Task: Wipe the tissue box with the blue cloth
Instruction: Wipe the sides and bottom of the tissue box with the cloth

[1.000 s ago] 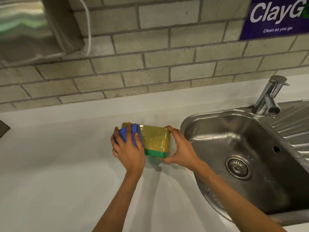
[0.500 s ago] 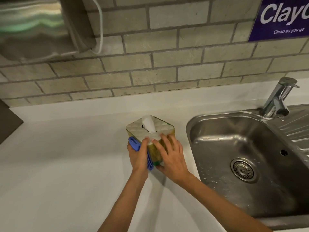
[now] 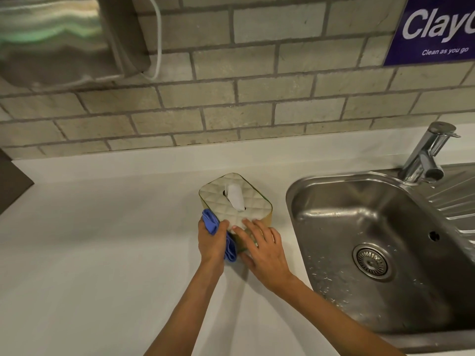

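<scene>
Fingers (image 3: 253, 227) of the right hand (image 3: 264, 250) lie spread on the tissue box (image 3: 236, 201), near side and top. The left hand (image 3: 212, 240) grips the bunched blue cloth (image 3: 212, 223) against the box's left corner. The box stands upright mid-counter (image 3: 102, 240), beside the sink (image 3: 291, 201).

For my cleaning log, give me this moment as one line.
tissue box: upright on counter | left hand: presses blue cloth on near side | right hand: steadies box
</scene>
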Available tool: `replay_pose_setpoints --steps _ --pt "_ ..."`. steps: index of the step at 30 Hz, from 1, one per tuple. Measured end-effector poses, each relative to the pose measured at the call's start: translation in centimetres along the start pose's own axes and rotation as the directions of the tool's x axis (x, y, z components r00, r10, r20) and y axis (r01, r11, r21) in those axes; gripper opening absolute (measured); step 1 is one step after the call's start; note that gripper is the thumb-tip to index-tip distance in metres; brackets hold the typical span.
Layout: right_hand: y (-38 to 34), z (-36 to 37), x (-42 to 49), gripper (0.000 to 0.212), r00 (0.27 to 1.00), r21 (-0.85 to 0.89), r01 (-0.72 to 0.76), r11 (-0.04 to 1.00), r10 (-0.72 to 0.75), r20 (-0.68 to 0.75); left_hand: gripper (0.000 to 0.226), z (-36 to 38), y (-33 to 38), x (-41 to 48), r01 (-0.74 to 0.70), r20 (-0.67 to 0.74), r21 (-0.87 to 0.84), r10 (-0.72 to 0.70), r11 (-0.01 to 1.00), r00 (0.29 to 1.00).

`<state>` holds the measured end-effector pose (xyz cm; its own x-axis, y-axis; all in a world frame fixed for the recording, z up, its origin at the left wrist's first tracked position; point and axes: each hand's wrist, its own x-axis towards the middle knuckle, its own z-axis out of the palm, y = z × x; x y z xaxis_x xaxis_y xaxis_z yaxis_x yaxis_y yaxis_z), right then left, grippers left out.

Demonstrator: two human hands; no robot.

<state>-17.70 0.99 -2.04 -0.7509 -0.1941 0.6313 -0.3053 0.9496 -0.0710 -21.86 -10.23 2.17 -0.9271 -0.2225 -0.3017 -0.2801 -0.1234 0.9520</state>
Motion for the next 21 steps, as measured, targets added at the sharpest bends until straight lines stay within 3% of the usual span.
replay_pose_setpoints --steps 5,10,12,15,19,21 --pt "1.0 -0.9 1.0 0.052 0.99 0.152 -0.052 0.987 0.071 -0.123 0.046 -0.7 0.3 1.1 -0.047 0.075 0.048 0.043 0.998 0.996" --pt "4.7 -3.3 4.2 0.038 0.9 0.422 -0.336 0.842 0.419 -0.118 0.045 -3.3 1.6 3.7 -0.099 0.268 0.151 0.056 0.984 0.962" --pt "6.6 -3.5 5.4 0.032 0.842 0.536 -0.438 0.722 0.538 -0.036 0.045 -4.5 2.4 5.2 -0.094 0.348 0.201 0.019 0.975 0.937" --pt "9.0 -3.1 6.8 0.026 0.724 0.679 -0.6 0.424 0.648 0.235 0.045 -5.3 3.9 7.1 -0.086 0.403 0.257 -0.026 0.963 0.915" --pt "11.1 -1.1 7.9 0.034 0.581 0.659 -0.733 0.166 0.657 0.481 0.044 -4.5 5.0 8.8 -0.111 0.339 0.268 0.015 0.957 0.941" --pt "11.2 -0.2 8.3 0.045 0.54 0.631 -0.771 0.09 0.619 0.571 0.041 -4.1 5.1 9.1 -0.115 0.269 0.248 0.045 0.962 0.962"
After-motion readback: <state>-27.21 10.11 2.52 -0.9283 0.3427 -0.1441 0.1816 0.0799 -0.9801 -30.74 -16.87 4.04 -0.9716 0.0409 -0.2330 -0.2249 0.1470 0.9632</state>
